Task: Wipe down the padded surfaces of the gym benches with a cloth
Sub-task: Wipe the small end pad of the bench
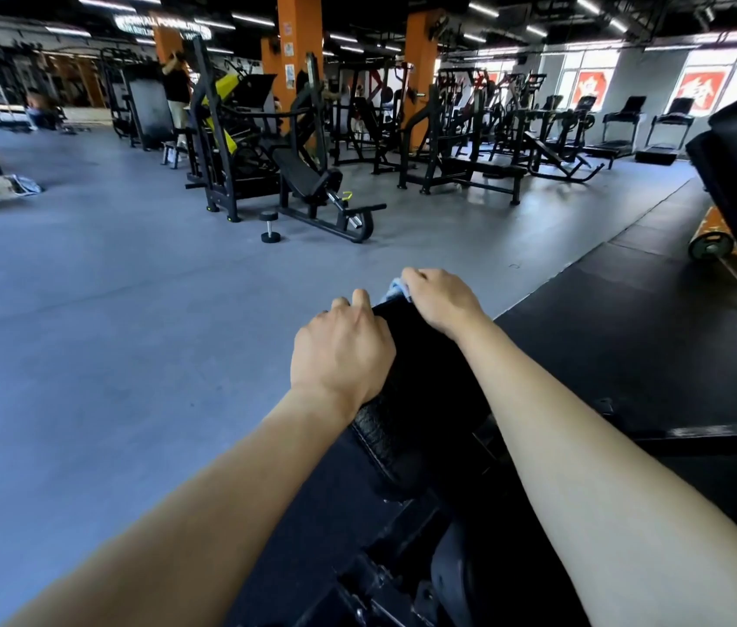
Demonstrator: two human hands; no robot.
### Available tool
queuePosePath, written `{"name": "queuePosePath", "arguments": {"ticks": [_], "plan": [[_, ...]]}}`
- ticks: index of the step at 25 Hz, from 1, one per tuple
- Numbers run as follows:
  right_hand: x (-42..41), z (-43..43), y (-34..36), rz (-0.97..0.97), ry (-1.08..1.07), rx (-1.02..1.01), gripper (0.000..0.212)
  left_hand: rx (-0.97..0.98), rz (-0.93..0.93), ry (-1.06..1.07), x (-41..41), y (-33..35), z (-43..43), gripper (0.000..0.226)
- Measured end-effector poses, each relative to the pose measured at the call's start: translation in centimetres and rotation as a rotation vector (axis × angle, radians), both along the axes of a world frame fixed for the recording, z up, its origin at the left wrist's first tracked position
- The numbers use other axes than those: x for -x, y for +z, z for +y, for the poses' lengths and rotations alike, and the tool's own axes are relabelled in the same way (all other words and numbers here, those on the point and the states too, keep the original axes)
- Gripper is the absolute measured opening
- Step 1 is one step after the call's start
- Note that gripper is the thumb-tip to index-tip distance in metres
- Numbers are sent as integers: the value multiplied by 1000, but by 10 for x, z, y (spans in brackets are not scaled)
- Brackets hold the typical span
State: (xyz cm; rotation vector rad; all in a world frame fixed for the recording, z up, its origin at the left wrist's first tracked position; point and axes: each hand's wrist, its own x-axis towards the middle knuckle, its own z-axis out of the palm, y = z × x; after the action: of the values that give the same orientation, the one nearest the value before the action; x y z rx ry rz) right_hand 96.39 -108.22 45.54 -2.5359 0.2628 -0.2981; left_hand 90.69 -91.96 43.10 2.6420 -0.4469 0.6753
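right hand (441, 300) clutches cloth (396, 289) at far end of pad (421, 377); left hand (342, 355) grips pad's left edge (bracing, probably). Pad's long axis runs back toward the wearer.

neon sign (163, 25), lettering too blurred to read

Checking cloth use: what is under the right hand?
A bit of light blue cloth sticks out from under the right hand, at the far end of the black pad. The hand covers the rest of the cloth.
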Motion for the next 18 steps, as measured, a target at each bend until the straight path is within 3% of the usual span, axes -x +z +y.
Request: {"name": "queuePosePath", "arguments": {"ticks": [4,8,12,16,18], "plan": [[-3,-21,-20,21,-164,-39,42,35,-6,42,0,-2,0,17],[36,-7,-51,-203,-259,80,37,82,-20,73,1,-4,0,22],[65,-9,-71,-223,-212,168,42,143,7,97,3,-5,1,29],[43,-46,-47,-3,-213,-183,36,208,28,97,4,-2,2,32],[43,-47,-46,25,-263,-220,41,232,39,95,6,-2,2,32]]}}
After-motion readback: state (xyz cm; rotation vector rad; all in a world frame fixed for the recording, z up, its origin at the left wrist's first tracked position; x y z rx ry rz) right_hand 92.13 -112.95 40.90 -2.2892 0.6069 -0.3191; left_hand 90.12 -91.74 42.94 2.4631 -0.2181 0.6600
